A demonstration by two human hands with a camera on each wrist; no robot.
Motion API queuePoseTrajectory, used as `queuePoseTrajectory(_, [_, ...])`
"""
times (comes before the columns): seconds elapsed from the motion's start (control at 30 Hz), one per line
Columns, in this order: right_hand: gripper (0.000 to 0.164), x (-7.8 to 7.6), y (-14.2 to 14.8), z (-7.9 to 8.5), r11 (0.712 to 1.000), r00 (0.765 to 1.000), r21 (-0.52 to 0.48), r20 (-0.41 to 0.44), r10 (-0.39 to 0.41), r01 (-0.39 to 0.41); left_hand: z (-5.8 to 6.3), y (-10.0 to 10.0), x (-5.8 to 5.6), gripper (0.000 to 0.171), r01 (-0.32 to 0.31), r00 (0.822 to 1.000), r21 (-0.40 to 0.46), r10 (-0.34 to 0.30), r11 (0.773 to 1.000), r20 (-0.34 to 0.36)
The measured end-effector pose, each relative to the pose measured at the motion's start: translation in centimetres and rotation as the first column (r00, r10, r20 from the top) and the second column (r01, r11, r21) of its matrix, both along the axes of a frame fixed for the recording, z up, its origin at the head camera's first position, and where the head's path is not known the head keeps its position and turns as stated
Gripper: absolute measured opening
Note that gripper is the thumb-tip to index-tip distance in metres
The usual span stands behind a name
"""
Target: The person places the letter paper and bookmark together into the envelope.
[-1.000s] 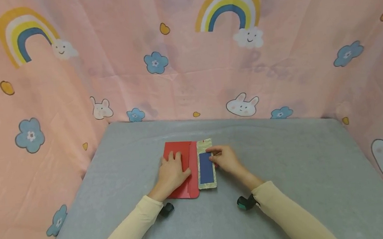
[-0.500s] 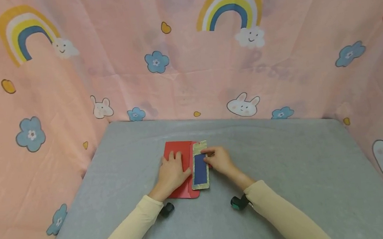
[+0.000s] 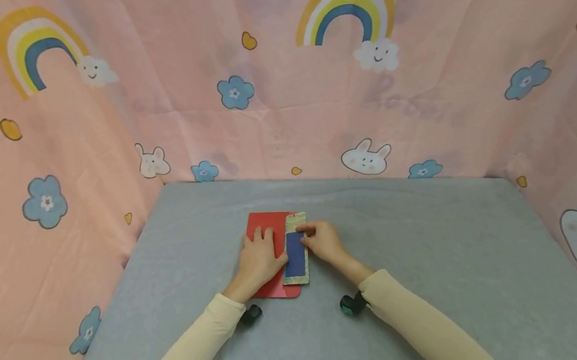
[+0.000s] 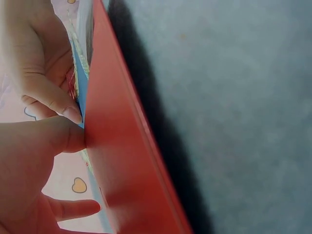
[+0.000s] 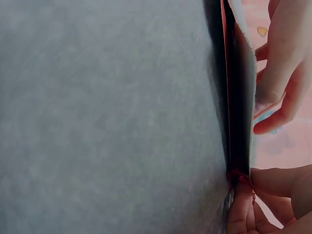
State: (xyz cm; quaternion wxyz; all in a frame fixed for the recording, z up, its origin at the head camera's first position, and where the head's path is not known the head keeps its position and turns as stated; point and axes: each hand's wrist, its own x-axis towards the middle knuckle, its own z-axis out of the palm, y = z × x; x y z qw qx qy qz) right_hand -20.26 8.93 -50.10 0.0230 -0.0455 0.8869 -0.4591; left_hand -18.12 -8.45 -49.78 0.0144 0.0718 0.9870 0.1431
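Observation:
A red envelope [image 3: 266,219] lies on the grey tabletop. My left hand [image 3: 257,259] rests on it with its fingers spread, the thumb pointing right. Over the envelope's right part is a long bookmark [image 3: 295,258], cream-patterned with a dark blue panel. My right hand [image 3: 325,243] pinches the bookmark by its right edge between thumb and fingers. The left thumb tip meets the bookmark's left edge. In the right wrist view a red string [image 5: 239,176] shows at the pinching fingers, and a dark gap runs under the bookmark. The right hand's curled fingers are partly hidden.
Grey cloth [image 3: 433,247] covers the table around the envelope. A pink curtain [image 3: 282,116] with rainbows, flowers and rabbits hangs behind and at both sides. Black wrist cameras, one at the left wrist [image 3: 252,314] and one at the right [image 3: 352,304], sit low near the tabletop.
My right hand has moved left with the bookmark, from beside the envelope's right edge to over its right part. The bookmark has tilted slightly. My left hand and the envelope have stayed put.

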Motion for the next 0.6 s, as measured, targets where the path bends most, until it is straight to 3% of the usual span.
queuePoseTrajectory(0.6, [0.021,-0.3,-1.1,0.0,0.989,0.996,0.144,-0.091,-0.019,0.033,0.2,0.0,0.0,0.07,-0.008,1.0,-0.015,0.008,1.0,0.022])
